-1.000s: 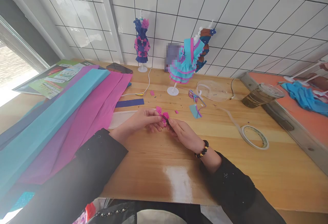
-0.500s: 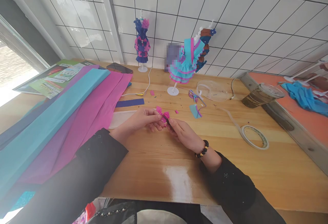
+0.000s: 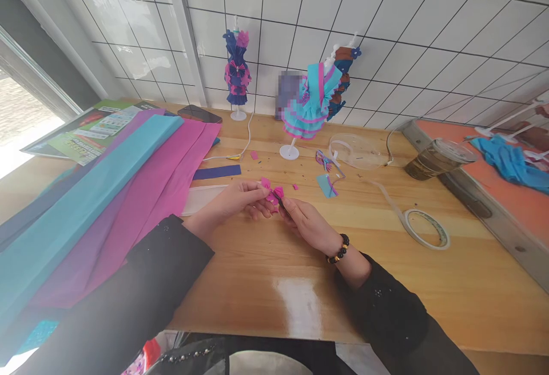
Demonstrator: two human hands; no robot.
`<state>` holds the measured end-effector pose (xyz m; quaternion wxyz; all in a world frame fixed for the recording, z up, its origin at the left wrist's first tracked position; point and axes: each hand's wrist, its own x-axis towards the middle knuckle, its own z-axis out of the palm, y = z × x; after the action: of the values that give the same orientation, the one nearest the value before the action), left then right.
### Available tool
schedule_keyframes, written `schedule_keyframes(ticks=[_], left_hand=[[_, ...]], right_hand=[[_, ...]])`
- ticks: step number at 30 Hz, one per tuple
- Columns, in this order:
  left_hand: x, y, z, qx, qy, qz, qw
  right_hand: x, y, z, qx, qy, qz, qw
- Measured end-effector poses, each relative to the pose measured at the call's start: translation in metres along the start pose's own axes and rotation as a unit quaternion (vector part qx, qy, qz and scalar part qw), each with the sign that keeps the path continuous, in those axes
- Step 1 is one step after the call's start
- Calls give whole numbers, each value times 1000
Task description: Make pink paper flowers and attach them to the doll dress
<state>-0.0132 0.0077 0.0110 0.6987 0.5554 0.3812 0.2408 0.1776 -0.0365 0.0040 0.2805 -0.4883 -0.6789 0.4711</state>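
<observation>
Near the middle of the wooden table, my left hand (image 3: 244, 198) pinches a small magenta paper piece (image 3: 266, 184) with petal-like folds. My right hand (image 3: 306, 220), with a beaded bracelet at the wrist, is closed around a thin dark tool (image 3: 278, 198). The tool's tip touches the magenta paper between the two hands; its exact shape is mostly hidden by the fingers. Beyond my hands lie a dark blue paper strip (image 3: 218, 172), a light blue scrap (image 3: 326, 186) and small magenta scraps (image 3: 295, 187).
Folded magenta (image 3: 158, 175) and turquoise paper (image 3: 107, 192) cover the left side. Small dress forms stand at the back, one in a turquoise dress (image 3: 315, 100), one in navy (image 3: 237, 72). A tape roll (image 3: 406, 229) and a lidded cup (image 3: 437, 159) are to the right.
</observation>
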Motion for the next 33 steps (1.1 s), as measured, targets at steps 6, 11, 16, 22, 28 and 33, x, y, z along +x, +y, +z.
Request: schedule_keyframes(ticks=[6, 11, 16, 22, 28, 33], left_hand=[[1, -3, -1, -32, 1, -6, 999], [0, 0, 1, -1, -1, 4, 1000], [0, -1, 2, 23, 12, 20, 999], [1, -2, 2, 23, 22, 13, 999], [2, -3, 0, 10, 9, 9, 1000], [1, -2, 0, -3, -2, 13, 1000]], right_hand=[[0, 3, -1, 4, 2, 0, 1000], [1, 2, -1, 5, 5, 2, 1000], [1, 1, 0, 0, 3, -8, 1000], [1, 1, 0, -14, 0, -12, 1000], [1, 1, 0, -20, -2, -21, 1000], [2, 2, 0, -28, 7, -23, 999]])
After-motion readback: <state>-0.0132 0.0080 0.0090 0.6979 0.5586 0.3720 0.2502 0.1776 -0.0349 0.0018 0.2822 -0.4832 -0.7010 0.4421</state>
